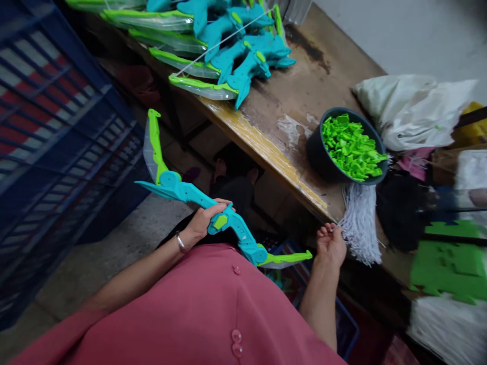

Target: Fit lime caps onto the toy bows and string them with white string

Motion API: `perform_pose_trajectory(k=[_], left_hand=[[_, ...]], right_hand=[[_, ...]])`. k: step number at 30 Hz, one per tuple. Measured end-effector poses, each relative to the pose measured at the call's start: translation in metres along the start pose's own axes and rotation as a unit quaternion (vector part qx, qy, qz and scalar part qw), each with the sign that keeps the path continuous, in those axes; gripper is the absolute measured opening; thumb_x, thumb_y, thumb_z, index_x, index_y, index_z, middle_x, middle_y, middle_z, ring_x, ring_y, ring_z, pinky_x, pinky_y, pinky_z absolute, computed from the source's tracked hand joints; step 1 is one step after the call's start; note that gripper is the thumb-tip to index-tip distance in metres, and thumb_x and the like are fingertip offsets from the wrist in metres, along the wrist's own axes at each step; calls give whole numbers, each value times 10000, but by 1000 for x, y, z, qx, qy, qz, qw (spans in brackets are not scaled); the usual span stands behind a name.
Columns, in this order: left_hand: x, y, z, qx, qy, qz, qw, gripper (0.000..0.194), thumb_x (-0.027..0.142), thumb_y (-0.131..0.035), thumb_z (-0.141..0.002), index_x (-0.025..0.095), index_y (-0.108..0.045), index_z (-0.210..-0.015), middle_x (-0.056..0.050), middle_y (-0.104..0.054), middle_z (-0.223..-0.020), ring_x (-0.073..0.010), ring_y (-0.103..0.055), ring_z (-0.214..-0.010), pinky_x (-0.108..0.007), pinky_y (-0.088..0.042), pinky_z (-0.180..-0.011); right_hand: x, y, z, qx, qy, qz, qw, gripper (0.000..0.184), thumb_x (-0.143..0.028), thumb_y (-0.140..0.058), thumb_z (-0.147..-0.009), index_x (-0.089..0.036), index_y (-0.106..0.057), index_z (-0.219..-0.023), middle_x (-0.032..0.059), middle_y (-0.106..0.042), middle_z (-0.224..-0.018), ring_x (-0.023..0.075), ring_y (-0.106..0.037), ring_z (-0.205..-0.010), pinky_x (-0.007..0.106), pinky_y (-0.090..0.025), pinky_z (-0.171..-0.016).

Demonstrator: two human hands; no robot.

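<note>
My left hand is closed round the middle grip of a teal and lime-green toy bow, held over my lap. One green limb points up to the left, the other toward the right. My right hand reaches to the table edge and pinches strands from a bundle of white strings that hangs over it. A dark round bowl full of small green plastic pieces stands on the wooden table just above the strings.
Several finished teal and green bows lie piled at the table's far end. White plastic bags and green foam sheets sit at the right. A blue metal cage stands to the left. A blue crate is under my right arm.
</note>
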State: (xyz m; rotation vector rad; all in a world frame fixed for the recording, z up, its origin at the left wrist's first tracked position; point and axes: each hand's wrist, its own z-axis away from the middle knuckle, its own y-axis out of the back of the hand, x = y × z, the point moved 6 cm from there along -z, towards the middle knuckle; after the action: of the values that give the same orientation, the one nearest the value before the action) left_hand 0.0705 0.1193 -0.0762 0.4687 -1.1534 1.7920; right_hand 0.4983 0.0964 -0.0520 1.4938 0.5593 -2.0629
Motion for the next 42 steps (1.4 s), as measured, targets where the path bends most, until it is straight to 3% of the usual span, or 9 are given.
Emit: perform_pose_trajectory(k=[9, 16, 19, 22, 25, 28, 33, 38, 42], left_hand=[[2, -10, 2, -54, -48, 80, 994, 313, 266, -819, -704, 154, -770, -993, -172, -707, -1319, -388, -704, -1157, -439, -574, -897], [0, -19, 7, -127, -66, 69, 987, 154, 277, -836, -696, 199, -780, -815, -112, -762, -1186, -301, -708, -1118, -486, -527, -1024], [2, -23, 11, -169, -74, 15, 983, 240, 413, -835, -737, 202, -794, -843, -128, -746, -1231, -318, -686, -1158, -482, -489, -1061], [4, -26, 14, -218, -75, -9, 973, 334, 475, -849, -714, 181, -790, -862, -156, -715, -1288, -355, -654, -1213, -488, -468, -1072], [2, -23, 15, -211, -41, -12, 976, 266, 355, -866, -688, 163, -773, -847, -167, -683, -1335, -341, -686, -1141, -482, -490, -1036], [2, -17, 16, -180, -34, 20, 983, 191, 291, -839, -708, 169, -748, -824, -148, -682, -1333, -325, -692, -1122, -476, -501, -1017], [6, -15, 24, -216, -64, 17, 974, 147, 278, -807, -713, 180, -722, -781, -126, -691, -1298, -336, -667, -1158, -443, -519, -954], [8, -30, 35, -290, -93, -92, 948, 125, 301, -772, -773, 187, -743, -816, -130, -702, -1280, -341, -615, -1233, -441, -469, -1013], [-3, -43, 40, -339, -51, -110, 933, 157, 314, -764, -803, 178, -746, -880, -145, -669, -1340, -320, -640, -1192, -414, -484, -979]], right_hand=[[-31, -27, 17, -92, -33, -88, 991, 411, -268, -583, -994, -203, -396, -634, -128, -168, -506, 36, -101, -371, 120, -176, -325], [-16, -102, 108, -231, 17, 17, 973, 185, -246, -839, -752, -181, -666, -739, -51, -521, -553, 60, -379, -424, 193, -263, -386], [10, -156, 187, -484, 101, 252, 832, 191, -334, -724, -871, -192, -697, -745, -6, -613, -603, 111, -494, -509, 237, -343, -483], [25, -183, 240, -594, 204, 361, 689, 255, -326, -595, -946, -206, -677, -736, 1, -632, -642, 132, -523, -573, 268, -355, -573], [25, -191, 253, -624, 248, 399, 624, 259, -293, -582, -945, -203, -664, -716, 5, -635, -674, 130, -510, -602, 271, -330, -595], [26, -190, 247, -720, 158, 366, 568, 330, -399, -608, -950, -205, -680, -693, -15, -606, -615, 117, -487, -559, 251, -327, -552], [13, -194, 181, -521, 111, 319, 784, 521, -600, -568, -935, -191, -630, -617, -14, -566, -560, 118, -466, -536, 242, -326, -512], [26, -205, 189, -553, 55, 277, 784, 519, -637, -531, -941, -182, -726, -784, 37, -713, -767, 156, -610, -689, 245, -463, -613], [22, -214, 185, -489, -94, 75, 864, 398, -543, -820, -745, -185, -724, -890, 55, -758, -875, 182, -687, -780, 285, -558, -722]])
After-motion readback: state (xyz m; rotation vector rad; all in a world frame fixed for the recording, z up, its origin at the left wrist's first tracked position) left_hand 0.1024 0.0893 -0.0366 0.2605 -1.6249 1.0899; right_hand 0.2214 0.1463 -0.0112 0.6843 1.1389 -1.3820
